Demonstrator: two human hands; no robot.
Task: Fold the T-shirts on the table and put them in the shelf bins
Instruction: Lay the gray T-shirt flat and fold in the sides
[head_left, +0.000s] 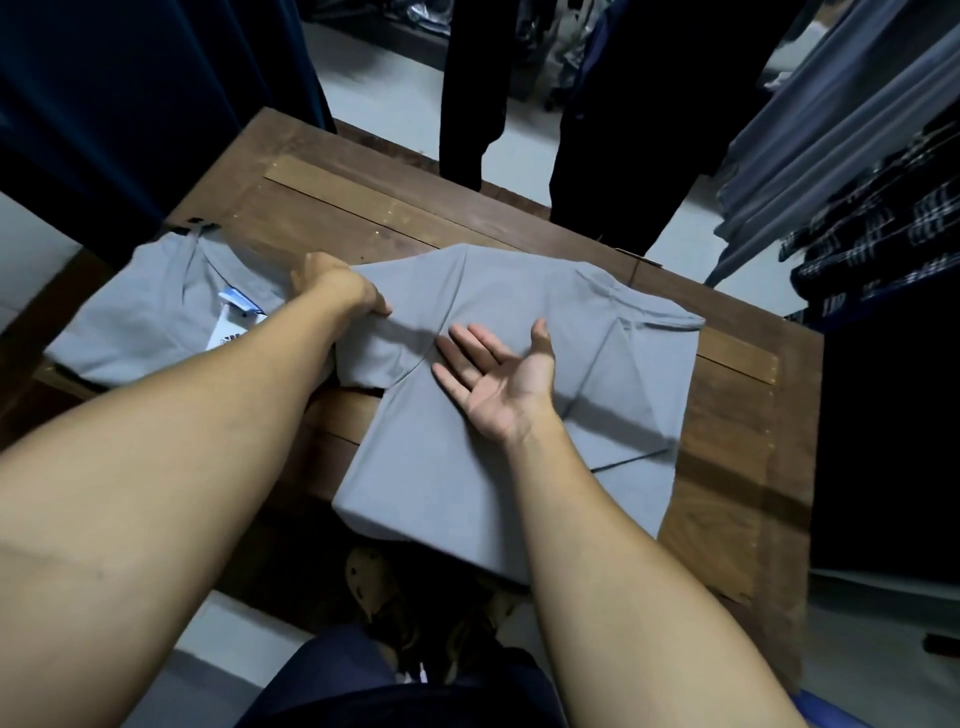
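A grey T-shirt (519, 467) lies spread across the wooden table (363, 208), its lower part hanging over the near edge. My left hand (337, 288) grips the shirt's left sleeve edge, fingers curled round the cloth. My right hand (498, 374) hovers palm up over the shirt's middle with fingers straight and spread, holding nothing. A second grey T-shirt (150, 317) with a blue neck label and a white tag lies at the table's left end, partly under my left forearm.
Dark garments (623, 104) hang beyond the table's far edge. Grey and checked clothes (857, 182) hang at the right. A dark blue curtain (130, 78) stands at the left. Sandalled feet (374, 587) show below the table's near edge.
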